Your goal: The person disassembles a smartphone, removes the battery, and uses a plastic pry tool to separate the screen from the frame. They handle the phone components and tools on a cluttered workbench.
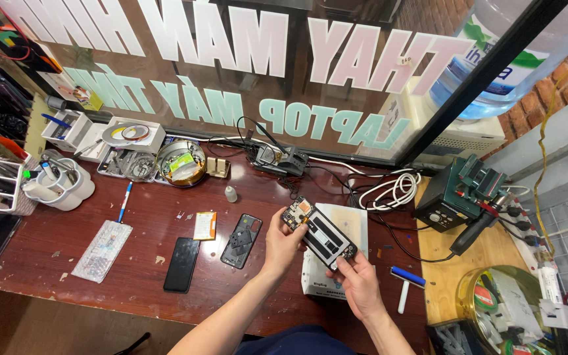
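Opened phone (319, 234) held in the air above the white box (353, 227) on the worktop (67, 263) — left hand (282, 244) clasping its top end, right hand (361, 284) pinching the bottom. Best kept level, fingers off the exposed board — back cover (241, 240) lies just left

An opened black smartphone with its back cover off (319, 234) is held in the air above the dark red-brown wooden worktop (67, 217), over its right half and nearer the front edge than the back. The long flat body runs slantwise, one end up and to the left, the other down and to the right, and its open inner side faces up. At the upper-left end a circuit board with an orange patch shows. Down the middle lie black rectangular parts with pale strips between them. The lower-right end carries small dark components.
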